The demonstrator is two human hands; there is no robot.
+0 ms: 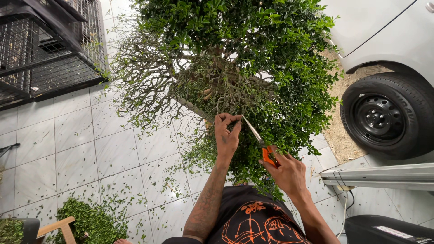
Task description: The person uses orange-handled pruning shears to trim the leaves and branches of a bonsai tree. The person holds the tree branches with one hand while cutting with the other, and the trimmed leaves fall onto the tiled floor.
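- Bonsai-style shrub (253,58): dense small green leaves on the right side, bare twiggy branches on the left; it stood in a shallow pot (192,107) on the tiled floor, filling the upper middle of the view.
- Car (384,31): pale body panel at upper right, with a black tyre (384,118) and dark steel wheel standing just beside the foliage.
- Wire cage (45,45): dark mesh, upper left, well apart from the hands.
- Tiled floor (72,149): pale marbled squares, scattered with leaf clippings; a heap of clippings (90,221) lay at lower left.
- Right hand (287,174): closed around the orange handles of the shears.
- Left hand (227,133): fingertips pinched narrowly on a thin twig at the shrub's lower edge, near the blade tips.
- Pruning shears (258,140): slim metal blades, orange grips, angled up and left toward the pinched twig; whether the blades touched it could not be told.
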